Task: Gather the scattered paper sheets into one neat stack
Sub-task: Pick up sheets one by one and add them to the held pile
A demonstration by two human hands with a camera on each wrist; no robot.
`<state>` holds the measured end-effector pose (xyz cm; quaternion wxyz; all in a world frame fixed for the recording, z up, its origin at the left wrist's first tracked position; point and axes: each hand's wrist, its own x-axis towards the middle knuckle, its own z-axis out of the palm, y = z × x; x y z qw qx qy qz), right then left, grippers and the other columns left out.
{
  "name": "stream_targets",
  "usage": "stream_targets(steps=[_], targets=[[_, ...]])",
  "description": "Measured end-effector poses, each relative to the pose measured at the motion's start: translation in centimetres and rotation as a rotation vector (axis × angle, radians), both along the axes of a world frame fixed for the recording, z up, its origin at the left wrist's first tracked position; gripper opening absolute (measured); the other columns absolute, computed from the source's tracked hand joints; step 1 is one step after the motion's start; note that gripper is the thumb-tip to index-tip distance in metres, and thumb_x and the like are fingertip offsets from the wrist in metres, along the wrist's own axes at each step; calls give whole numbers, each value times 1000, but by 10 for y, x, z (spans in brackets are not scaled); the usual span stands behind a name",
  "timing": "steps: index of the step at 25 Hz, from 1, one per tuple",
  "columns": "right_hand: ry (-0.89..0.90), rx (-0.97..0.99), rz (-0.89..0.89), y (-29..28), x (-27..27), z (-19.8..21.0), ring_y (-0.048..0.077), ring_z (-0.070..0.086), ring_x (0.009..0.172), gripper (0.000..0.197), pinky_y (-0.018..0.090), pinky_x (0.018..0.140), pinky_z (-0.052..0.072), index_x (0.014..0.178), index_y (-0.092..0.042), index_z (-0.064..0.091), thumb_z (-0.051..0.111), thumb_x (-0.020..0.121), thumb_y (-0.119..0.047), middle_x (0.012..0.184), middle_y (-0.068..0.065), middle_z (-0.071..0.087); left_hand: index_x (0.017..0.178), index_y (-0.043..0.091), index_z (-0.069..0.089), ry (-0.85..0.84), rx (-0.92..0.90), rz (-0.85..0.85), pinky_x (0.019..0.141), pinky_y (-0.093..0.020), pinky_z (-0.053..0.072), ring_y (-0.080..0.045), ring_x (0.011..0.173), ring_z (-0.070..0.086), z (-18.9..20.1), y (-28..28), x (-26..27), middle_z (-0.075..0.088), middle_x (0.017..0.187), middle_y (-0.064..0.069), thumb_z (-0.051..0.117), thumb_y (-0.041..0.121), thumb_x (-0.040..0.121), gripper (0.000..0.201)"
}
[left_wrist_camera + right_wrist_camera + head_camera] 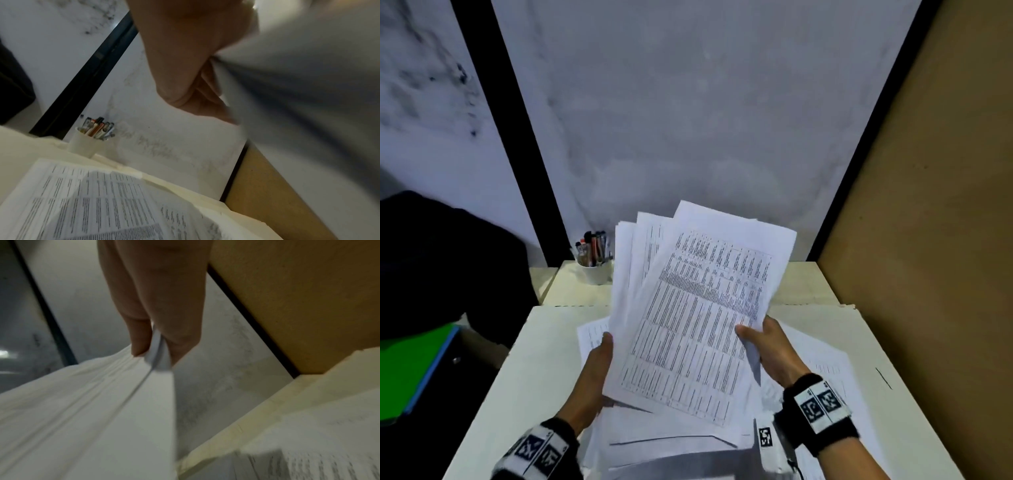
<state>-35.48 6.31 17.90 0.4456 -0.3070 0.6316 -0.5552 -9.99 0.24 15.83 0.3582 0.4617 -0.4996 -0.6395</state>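
A fanned bundle of printed paper sheets (698,308) is held up above the cream table (541,353), its edges uneven. My left hand (599,363) grips the bundle's left edge, thumb on top; in the left wrist view the left hand (191,78) holds the blurred bundle (308,89). My right hand (763,346) pinches the right edge; the right wrist view shows the right hand (156,337) pinching folded sheets (102,402). More loose sheets (822,363) lie flat on the table under and beside the bundle (92,203).
A white cup of pens (594,260) stands at the back left of the table, also visible as a pen cup (90,141). A brown board (935,240) walls the right side. A green folder (410,373) and dark bag (448,260) sit left of the table.
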Motion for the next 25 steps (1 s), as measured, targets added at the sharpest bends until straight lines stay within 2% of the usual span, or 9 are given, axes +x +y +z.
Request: stream_targets(steps=[2, 4, 7, 9, 11, 14, 18, 22, 25], targets=[[109, -36, -19, -3, 5, 3, 19, 63, 90, 17, 34, 87, 47, 103, -10, 59, 56, 89, -2, 95, 3, 65, 89, 24, 61, 28, -83, -13, 54, -23, 56, -20, 83, 65, 6, -1, 2, 74, 76, 4, 57, 25, 87, 4], [144, -89, 0, -5, 13, 5, 6, 68, 75, 14, 32, 81, 56, 88, -17, 61, 62, 85, -3, 84, -5, 68, 86, 19, 63, 11, -189, -26, 54, -15, 52, -22, 77, 65, 6, -5, 1, 75, 68, 13, 60, 16, 76, 11], [129, -146, 118, -10, 22, 3, -3, 70, 82, 34, 17, 76, 56, 98, -24, 62, 69, 77, 2, 85, -15, 73, 85, 21, 63, 53, -208, 65, 54, -12, 51, -11, 67, 69, 8, -8, -2, 73, 65, 18, 65, 8, 82, 13], [150, -145, 154, -12, 27, 1, 2, 71, 82, 33, 16, 71, 55, 96, -22, 64, 71, 75, 2, 81, -14, 75, 89, 22, 65, 71, -204, 71, 61, -16, 55, -11, 80, 72, 11, -7, -4, 76, 76, 11, 75, 26, 69, 23], [163, -145, 127, -13, 28, 3, 6, 71, 76, 23, 18, 67, 54, 86, -21, 68, 71, 77, 0, 73, -13, 76, 93, 20, 65, 67, -210, 94, 71, -28, 56, -21, 89, 70, 13, -7, -4, 76, 88, 0, 77, 49, 47, 56], [105, -221, 81, -12, 25, 17, 12, 72, 73, 17, 20, 63, 55, 83, -17, 70, 71, 76, -1, 71, -7, 76, 90, 25, 63, 46, -258, 120, 73, -30, 54, -9, 80, 69, 29, -8, 0, 74, 80, 7, 77, 66, 26, 77], [59, -186, 130, -16, 26, 6, 16, 71, 82, 23, 21, 66, 56, 89, -17, 69, 73, 74, 0, 78, -4, 76, 81, 24, 68, 75, -288, 37, 65, -22, 56, -8, 74, 70, 26, -11, 4, 75, 75, 13, 77, 67, 38, 62], [54, -61, 91, -15, 42, -30, 15, 72, 84, 11, 24, 72, 55, 84, -20, 69, 66, 83, -9, 78, -6, 76, 93, 35, 58, -38, -151, -22, 85, -28, 51, -3, 90, 63, -24, -9, 3, 72, 86, 16, 69, 53, 68, 33], [-41, -99, -66, -6, 30, -37, 10, 69, 80, 8, 25, 72, 54, 90, -14, 67, 62, 86, -10, 82, -5, 75, 88, 19, 63, -195, -105, -64, 70, -21, 53, -7, 74, 68, -53, -13, 11, 73, 77, 13, 60, 78, 54, 68]])
